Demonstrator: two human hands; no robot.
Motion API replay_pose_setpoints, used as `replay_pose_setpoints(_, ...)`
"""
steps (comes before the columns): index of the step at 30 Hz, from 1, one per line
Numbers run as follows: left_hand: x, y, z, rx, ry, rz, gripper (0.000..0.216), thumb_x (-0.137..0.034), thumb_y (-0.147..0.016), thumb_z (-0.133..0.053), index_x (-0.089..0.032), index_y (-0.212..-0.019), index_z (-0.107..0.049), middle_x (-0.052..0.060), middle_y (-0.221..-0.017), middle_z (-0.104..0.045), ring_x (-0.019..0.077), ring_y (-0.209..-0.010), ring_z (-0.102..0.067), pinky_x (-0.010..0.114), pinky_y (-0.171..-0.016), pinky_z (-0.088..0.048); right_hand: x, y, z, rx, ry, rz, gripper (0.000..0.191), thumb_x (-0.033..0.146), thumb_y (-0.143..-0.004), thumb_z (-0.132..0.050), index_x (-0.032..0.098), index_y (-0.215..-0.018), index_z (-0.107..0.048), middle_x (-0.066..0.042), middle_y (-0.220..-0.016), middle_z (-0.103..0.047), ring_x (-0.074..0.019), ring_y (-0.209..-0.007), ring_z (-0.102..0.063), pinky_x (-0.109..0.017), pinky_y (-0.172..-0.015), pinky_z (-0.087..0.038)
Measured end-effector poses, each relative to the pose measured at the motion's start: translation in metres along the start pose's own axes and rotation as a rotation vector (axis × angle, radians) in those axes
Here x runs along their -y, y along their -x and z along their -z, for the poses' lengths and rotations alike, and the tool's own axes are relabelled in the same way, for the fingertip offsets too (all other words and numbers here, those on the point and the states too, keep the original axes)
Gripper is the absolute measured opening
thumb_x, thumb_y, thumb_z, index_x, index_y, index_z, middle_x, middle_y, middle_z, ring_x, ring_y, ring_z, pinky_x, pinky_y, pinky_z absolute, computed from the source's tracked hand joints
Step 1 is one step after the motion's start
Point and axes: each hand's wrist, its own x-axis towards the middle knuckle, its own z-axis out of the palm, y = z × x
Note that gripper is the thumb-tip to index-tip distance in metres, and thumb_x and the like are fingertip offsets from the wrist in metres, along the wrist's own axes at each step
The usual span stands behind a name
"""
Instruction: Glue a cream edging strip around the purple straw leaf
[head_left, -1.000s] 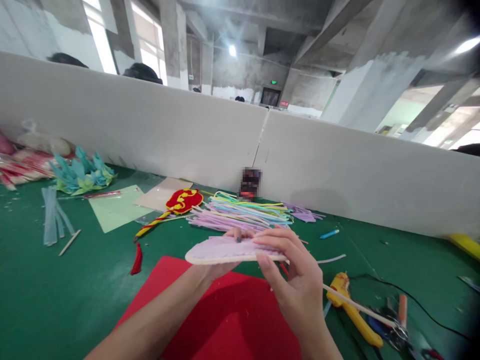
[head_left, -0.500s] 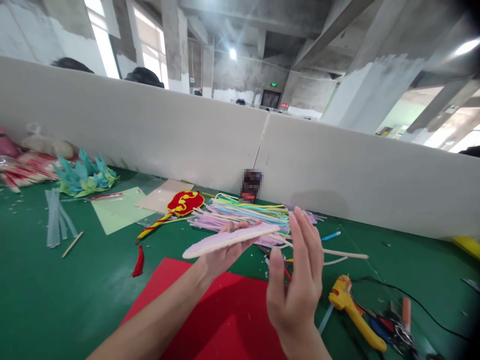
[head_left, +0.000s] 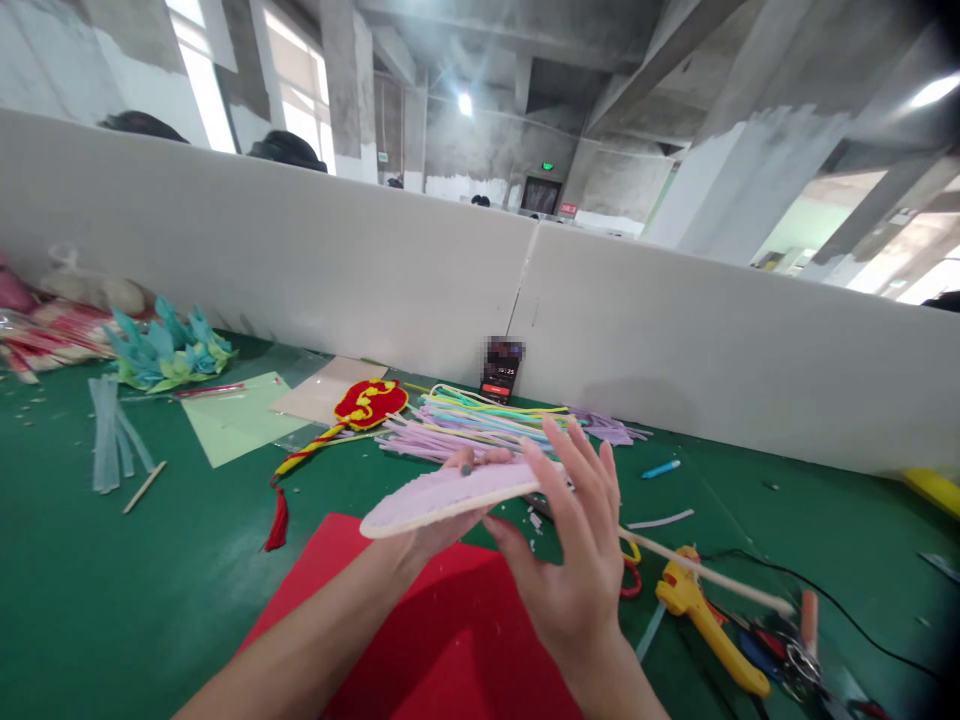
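Observation:
A flat, oval lilac fan (head_left: 450,497) with a cream edge is tilted above the table. From its right side a thin wooden stick handle (head_left: 705,566) runs out behind my right hand. My left hand (head_left: 439,538) holds the fan from below, fingertips showing over its far edge. My right hand (head_left: 574,570) is open at the fan's right end, fingers spread, thumb near the underside; whether it touches the fan I cannot tell. Beneath both hands lies a red sheet (head_left: 450,640). Lilac, yellow and blue pipe cleaners (head_left: 480,420) are heaped behind the fan.
On the right lie a yellow glue gun (head_left: 705,620) with its black cord, several hand tools (head_left: 802,660) and a blue pen (head_left: 661,469). A red-and-yellow fan (head_left: 371,402), green paper (head_left: 236,420) and teal paper flowers (head_left: 169,350) are left. A phone (head_left: 501,370) leans against the white partition (head_left: 675,340).
My right hand has moved left to the fan, its fingers spreading. The fan has turned slightly, and its stick has swung nearer, over the glue gun.

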Motion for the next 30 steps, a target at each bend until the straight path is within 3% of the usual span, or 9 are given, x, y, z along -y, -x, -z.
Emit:
replay_pose_setpoints(2, 0.0, 0.001, -0.001, 0.038, 0.05, 0.011, 0.035, -0.051, -0.072, -0.068, -0.02, -0.086, -0.07, 0.005, -0.097, -0.07, 0.0254, -0.109, -0.06, 0.036, -0.101, -0.043, -0.011, -0.004, 0.004, -0.027, -0.12, -0.033, 0.047, 0.022, -0.081, -0.067, 0.02, -0.125, -0.051, -0.013, -0.125, -0.059, -0.0276, -0.124, -0.049, -0.056, -0.107, -0.031)
replay_pose_setpoints(5, 0.002, -0.001, -0.001, 0.09, 0.102, 0.017, 0.031, -0.046, -0.07, -0.072, -0.021, -0.087, -0.07, 0.005, -0.101, -0.069, 0.0245, -0.108, -0.06, 0.037, -0.101, -0.043, -0.022, -0.007, 0.011, 0.031, -0.329, -0.113, 0.02, 0.016, -0.08, -0.067, 0.025, -0.098, -0.065, -0.002, -0.098, -0.07, -0.0194, -0.101, -0.063, -0.05, -0.106, -0.035)
replay_pose_setpoints(7, 0.005, -0.002, 0.001, 0.16, 0.109, -0.012, 0.033, -0.039, -0.065, -0.077, -0.023, -0.093, -0.069, 0.003, -0.108, -0.068, 0.0259, -0.115, -0.056, 0.04, -0.103, -0.04, -0.027, -0.008, 0.014, 0.017, -0.441, -0.256, 0.009, 0.016, -0.081, -0.066, 0.024, -0.083, -0.066, 0.002, -0.085, -0.069, -0.0155, -0.088, -0.064, -0.044, -0.103, -0.038)
replay_pose_setpoints(9, 0.008, -0.004, 0.005, 0.257, 0.088, -0.031, 0.043, -0.032, -0.061, -0.08, -0.024, -0.101, -0.068, 0.002, -0.111, -0.067, 0.0264, -0.121, -0.052, 0.041, -0.106, -0.036, -0.031, -0.007, 0.016, -0.055, -0.513, -0.503, 0.002, 0.022, -0.079, -0.068, 0.023, -0.078, -0.067, 0.003, -0.077, -0.067, -0.0134, -0.078, -0.063, -0.035, -0.09, -0.046)
replay_pose_setpoints(13, 0.009, -0.007, 0.015, 0.334, 0.085, -0.011, 0.051, -0.029, -0.062, -0.082, -0.021, -0.109, -0.065, 0.005, -0.111, -0.067, 0.024, -0.114, -0.057, 0.037, -0.104, -0.037, -0.044, -0.008, 0.017, -0.247, -0.708, -1.013, 0.019, 0.035, -0.071, -0.075, 0.02, -0.081, -0.07, 0.002, -0.071, -0.066, -0.0128, -0.068, -0.06, -0.026, -0.065, -0.049)
replay_pose_setpoints(17, -0.004, -0.011, 0.014, 0.322, 0.121, 0.004, 0.061, -0.042, -0.066, -0.079, -0.022, -0.119, -0.058, 0.009, -0.124, -0.061, 0.0236, -0.112, -0.058, 0.036, -0.097, -0.042, -0.063, -0.013, 0.017, -0.344, -0.884, -1.257, 0.035, 0.037, -0.06, -0.081, 0.017, -0.087, -0.072, -0.003, -0.081, -0.072, -0.0175, -0.076, -0.065, -0.029, -0.068, -0.052)
replay_pose_setpoints(21, -0.027, -0.011, 0.005, 0.127, 0.114, 0.036, 0.051, -0.056, -0.078, -0.063, -0.017, -0.111, -0.063, 0.011, -0.118, -0.064, 0.023, -0.109, -0.06, 0.032, -0.092, -0.045, -0.077, -0.013, 0.012, -0.338, -0.931, -1.363, 0.039, 0.035, -0.054, -0.085, 0.016, -0.086, -0.074, -0.005, -0.084, -0.074, -0.02, -0.08, -0.068, -0.03, -0.07, -0.054)
replay_pose_setpoints(25, -0.045, -0.01, -0.002, -0.005, 0.078, 0.037, 0.049, -0.055, -0.087, -0.05, -0.014, -0.112, -0.062, 0.012, -0.115, -0.066, 0.0216, -0.103, -0.062, 0.029, -0.086, -0.047, -0.077, -0.011, 0.007, -0.274, -0.935, -1.324, 0.04, 0.037, -0.054, -0.084, 0.014, -0.086, -0.074, -0.008, -0.086, -0.075, -0.0226, -0.08, -0.069, -0.033, -0.071, -0.055)
replay_pose_setpoints(30, -0.054, -0.007, -0.006, -0.041, -0.088, -0.048, 0.046, -0.053, -0.08, -0.062, -0.017, -0.107, -0.066, 0.008, -0.102, -0.07, 0.0158, -0.081, -0.064, 0.024, -0.073, -0.048, -0.073, -0.011, 0.005, -0.229, -0.952, -1.3, 0.039, 0.038, -0.056, -0.083, 0.015, -0.086, -0.073, -0.005, -0.081, -0.073, -0.0204, -0.077, -0.066, -0.031, -0.069, -0.053)
